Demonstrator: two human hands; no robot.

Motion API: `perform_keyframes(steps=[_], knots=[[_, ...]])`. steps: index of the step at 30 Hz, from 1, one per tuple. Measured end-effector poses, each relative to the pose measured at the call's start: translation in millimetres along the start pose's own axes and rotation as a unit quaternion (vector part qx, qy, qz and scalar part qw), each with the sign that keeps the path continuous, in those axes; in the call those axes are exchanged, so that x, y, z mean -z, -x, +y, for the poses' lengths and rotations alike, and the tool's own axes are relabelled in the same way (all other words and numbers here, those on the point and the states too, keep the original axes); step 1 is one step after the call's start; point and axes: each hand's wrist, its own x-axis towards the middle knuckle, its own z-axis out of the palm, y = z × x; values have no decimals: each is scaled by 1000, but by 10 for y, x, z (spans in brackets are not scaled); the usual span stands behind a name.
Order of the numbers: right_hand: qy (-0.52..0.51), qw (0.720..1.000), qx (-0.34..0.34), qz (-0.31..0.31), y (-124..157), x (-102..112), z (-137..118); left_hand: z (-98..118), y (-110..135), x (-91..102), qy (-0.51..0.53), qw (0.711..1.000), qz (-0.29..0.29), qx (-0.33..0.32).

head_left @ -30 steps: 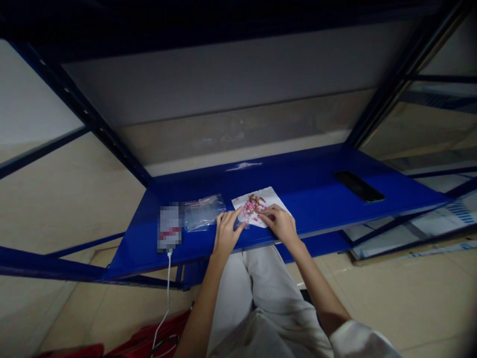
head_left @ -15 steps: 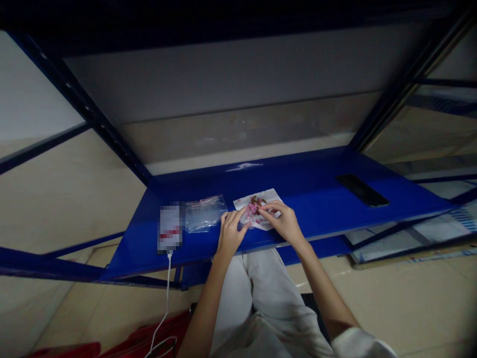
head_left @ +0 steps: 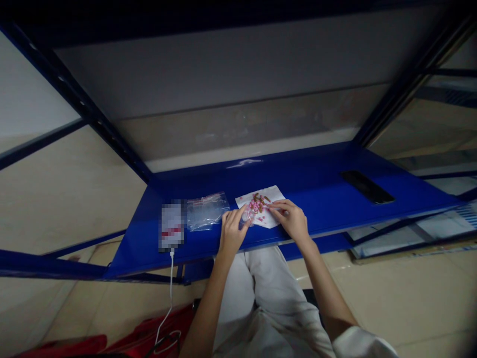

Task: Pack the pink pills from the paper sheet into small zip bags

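A white sheet of paper lies on the blue metal shelf with a heap of small pink and brown pieces on it. My left hand pinches a small clear bag at the sheet's left edge. My right hand rests on the sheet's right part, fingertips pinched together beside the pieces; what they hold is too small to make out.
A pile of clear plastic bags lies left of my left hand. Further left sits a phone with a white cable hanging down. A dark phone lies at the shelf's right. Red cloth is on the floor.
My right hand has shifted right, off the heap of pieces. The left hand keeps its pinch on the small bag. The camera has tilted slightly.
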Motion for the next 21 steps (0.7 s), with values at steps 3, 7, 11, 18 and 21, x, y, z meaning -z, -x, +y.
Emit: perform_keyframes(steps=[3,7,11,18,21], knots=[[73,997,-29,12,78,13,86,1,-12,-4,5,1000,-2,-2],[100,993,-53,19,113,-26,82,9,-19,0,1,1000,0,3],[97,994,-51,22,109,-54,64,14,-15,-3,-6,1000,-4,3],[98,993,-36,49,138,-103,83,-6,0,-19,-11,1000,-13,-5],[44,995,-35,81,121,-106,30,-4,-1,-13,-11,1000,-9,-7]])
